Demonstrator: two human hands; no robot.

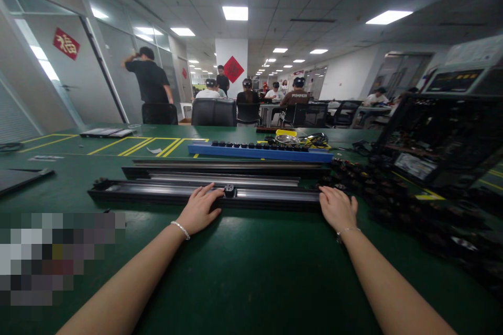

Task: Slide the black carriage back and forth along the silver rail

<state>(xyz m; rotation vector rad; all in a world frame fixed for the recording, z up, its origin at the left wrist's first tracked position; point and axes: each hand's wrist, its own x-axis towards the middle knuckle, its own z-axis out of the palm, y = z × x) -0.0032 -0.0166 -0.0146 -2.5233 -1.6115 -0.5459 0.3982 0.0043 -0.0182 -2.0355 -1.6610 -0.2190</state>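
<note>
Resting on a long black rail [275, 196] with both hands, the rail lying lengthwise across the green table [267, 282] with a pale, shiny channel along its top. Near the rail's middle, a small black block [230, 191] seated upright in the channel. Just left of that block, left hand [199, 208] palm down over the rail, fingers reaching across, thumb apart toward the near edge; cannot tell whether gripping firmly or only resting. At the rail's right end, right hand [338, 209] with bent fingers; cannot tell there either how tight the hold, with fingertips partly hidden. On the wrists nearer than the rail, a silvery bracelet [181, 229] each.

Just behind the rail, roughly parallel, more dark strips [243, 166]; beyond these, a blue strip [259, 153] with a row of small black parts [243, 145] along its far side. Right of the rail, a blurred heap of dark parts [412, 204], and beyond that an open black frame [432, 136]. Left of the rail, a flat dark panel [21, 180]. Far behind the rail, past the table, several people seated, others standing.
</note>
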